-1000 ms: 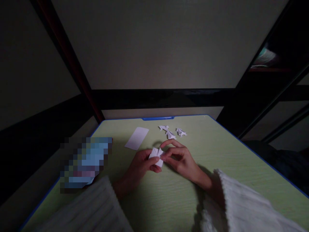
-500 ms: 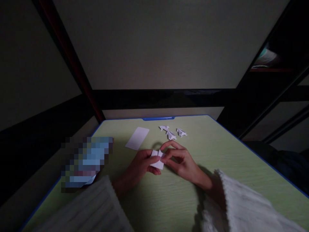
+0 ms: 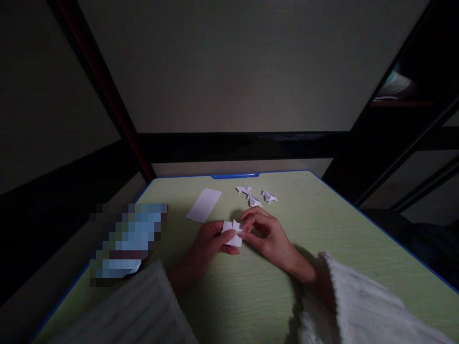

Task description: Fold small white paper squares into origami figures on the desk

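Note:
A small white piece of folded paper (image 3: 234,241) is held above the table between my two hands. My left hand (image 3: 211,241) grips it from the left, thumb on top and fingers beneath. My right hand (image 3: 267,234) pinches its right side, thumb and fingertips at a raised flap near the middle. A pointed flap stands up from the paper's far edge. Beyond my hands lie three small folded paper figures (image 3: 254,199), two of them touching and one apart on the right.
A flat white sheet of paper (image 3: 204,205) lies left of the figures. A blurred-out bluish object (image 3: 132,241) rests at the table's left edge. The pale green table (image 3: 322,220) has a blue rim, with a dark-banded panel behind it.
The folded paper has shifted slightly left and turned a little in my hands. My right fingers have curled in closer over its right flap.

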Tool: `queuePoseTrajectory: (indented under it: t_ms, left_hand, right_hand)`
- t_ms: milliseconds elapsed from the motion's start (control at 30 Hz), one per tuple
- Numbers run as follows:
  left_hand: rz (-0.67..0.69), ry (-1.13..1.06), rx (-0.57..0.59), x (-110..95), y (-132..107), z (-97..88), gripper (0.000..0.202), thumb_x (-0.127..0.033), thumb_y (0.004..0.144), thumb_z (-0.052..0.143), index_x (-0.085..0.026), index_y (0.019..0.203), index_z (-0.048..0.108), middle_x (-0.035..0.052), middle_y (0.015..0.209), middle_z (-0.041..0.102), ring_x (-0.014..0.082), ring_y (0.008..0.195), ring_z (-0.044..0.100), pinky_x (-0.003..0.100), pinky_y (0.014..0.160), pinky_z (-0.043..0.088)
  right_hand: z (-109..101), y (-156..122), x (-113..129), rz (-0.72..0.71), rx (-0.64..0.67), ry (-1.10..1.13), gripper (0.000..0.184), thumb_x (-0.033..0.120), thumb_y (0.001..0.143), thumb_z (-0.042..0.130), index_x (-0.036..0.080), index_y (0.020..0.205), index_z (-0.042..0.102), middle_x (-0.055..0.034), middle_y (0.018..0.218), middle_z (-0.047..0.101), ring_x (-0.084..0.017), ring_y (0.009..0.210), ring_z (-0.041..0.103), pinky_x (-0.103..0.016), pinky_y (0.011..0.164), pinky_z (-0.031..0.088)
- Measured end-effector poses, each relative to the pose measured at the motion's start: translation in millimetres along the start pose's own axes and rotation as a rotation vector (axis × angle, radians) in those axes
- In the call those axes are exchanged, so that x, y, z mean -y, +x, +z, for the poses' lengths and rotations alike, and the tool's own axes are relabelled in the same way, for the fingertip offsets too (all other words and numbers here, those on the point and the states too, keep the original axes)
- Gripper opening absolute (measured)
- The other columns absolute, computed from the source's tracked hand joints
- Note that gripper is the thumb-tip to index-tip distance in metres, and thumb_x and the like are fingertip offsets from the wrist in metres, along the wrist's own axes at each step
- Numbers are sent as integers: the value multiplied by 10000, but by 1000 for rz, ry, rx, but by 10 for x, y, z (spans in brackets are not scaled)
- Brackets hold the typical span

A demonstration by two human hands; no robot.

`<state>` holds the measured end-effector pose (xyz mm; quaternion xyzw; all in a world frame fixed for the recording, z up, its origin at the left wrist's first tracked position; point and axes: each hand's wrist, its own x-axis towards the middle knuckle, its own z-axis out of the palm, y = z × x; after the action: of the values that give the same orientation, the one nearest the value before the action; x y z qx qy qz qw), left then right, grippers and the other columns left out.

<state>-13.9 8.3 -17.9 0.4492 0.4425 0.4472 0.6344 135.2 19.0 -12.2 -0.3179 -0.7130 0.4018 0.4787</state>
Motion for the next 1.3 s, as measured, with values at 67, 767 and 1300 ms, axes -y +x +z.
queuePoseTrajectory:
  t_ms: [67,767,1300]
  left_hand:
    - [14,20,-43,-6,-13,17,175,-223,591,628,-96,711,632,25,641,625,104,543,555,199,473,468]
    - [51,154,-80,-22,-21,83,138,-211,637,552,-91,697,585,-2,522,596,104,438,561,213,445,470]
    - [22,164,-94,-54,-29,90,160,-232,597,587,-92,676,595,-3,542,600,100,435,550,218,453,469]
  right_hand:
    - [19,10,-10,51,-39,20,127,142,612,633,151,625,507,-9,728,469,-102,616,463,-237,553,409]
    - [18,11,-32,354,-55,223,127,152,617,570,122,520,494,22,547,486,-69,494,411,-212,479,316]
    - [23,11,-9,326,-56,205,116,142,599,577,118,514,502,14,559,506,-72,496,424,-212,484,327]
